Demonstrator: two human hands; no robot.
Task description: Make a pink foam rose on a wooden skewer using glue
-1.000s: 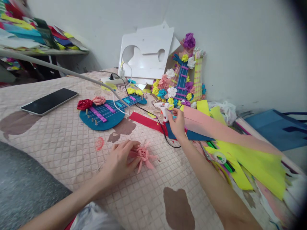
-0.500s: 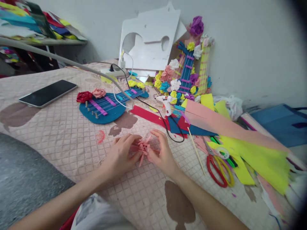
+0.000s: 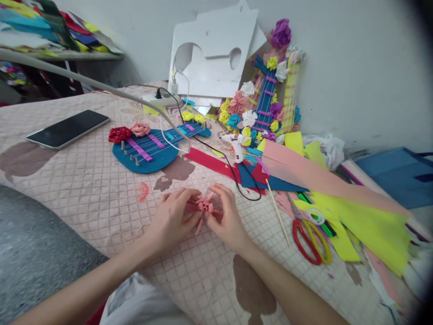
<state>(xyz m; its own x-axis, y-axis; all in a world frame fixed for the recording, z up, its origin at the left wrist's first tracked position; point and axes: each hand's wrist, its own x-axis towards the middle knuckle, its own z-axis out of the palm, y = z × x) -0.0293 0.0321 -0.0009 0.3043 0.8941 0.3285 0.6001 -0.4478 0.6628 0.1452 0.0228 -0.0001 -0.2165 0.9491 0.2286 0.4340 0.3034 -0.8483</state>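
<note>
Between my hands, low over the quilted tablecloth, is a pink crepe-paper flower (image 3: 204,206) with folded strips sticking out around its middle. My left hand (image 3: 176,214) pinches its left side between thumb and fingers. On the right side, my right hand (image 3: 225,216) grips a strip with the thumb below and the fingers curled above. Beyond them lies a blue guitar-shaped cutout (image 3: 149,164) with strings, purple bars, a red paper rose (image 3: 119,134) and a pink paper rose (image 3: 140,129). Red paper strips (image 3: 213,163) lie just past my right hand.
A white glue gun (image 3: 237,146) stands behind the red strips, its black cord looping forward. To the right are a wooden stick (image 3: 278,213), scissors (image 3: 307,241), yellow crepe paper (image 3: 368,225) and pink paper (image 3: 314,174). A phone (image 3: 69,129) lies at left; a pale cable (image 3: 101,85) crosses above the table.
The fingers of my right hand have shifted slightly along the flower's right side, and its centre shows a little more. The whole view has moved slightly; other things stay put.
</note>
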